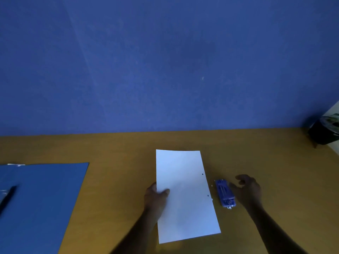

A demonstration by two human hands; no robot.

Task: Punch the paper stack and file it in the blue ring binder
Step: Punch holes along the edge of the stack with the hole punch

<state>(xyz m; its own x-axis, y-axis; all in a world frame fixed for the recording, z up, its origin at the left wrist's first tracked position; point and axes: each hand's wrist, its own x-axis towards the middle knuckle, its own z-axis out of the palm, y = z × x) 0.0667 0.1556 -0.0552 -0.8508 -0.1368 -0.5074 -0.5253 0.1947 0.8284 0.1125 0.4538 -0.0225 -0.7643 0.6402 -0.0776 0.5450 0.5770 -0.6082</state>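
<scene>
A white paper stack (pixel 185 195) lies on the brown table, with two punched holes near its right edge. My left hand (pixel 156 197) grips the stack's left edge, thumb on top. A small blue hole punch (pixel 225 193) lies on the table just right of the stack. My right hand (pixel 247 189) hovers beside the punch on its right, fingers spread, holding nothing. The blue ring binder (pixel 42 198) lies open at the left, and a dark pen-like part (pixel 8 197) rests on it.
A blue wall (pixel 165 61) rises behind the table (pixel 119 153). A dark pot with a plant (pixel 325 132) stands at the far right edge. Small white paper bits (pixel 212 185) lie between stack and punch.
</scene>
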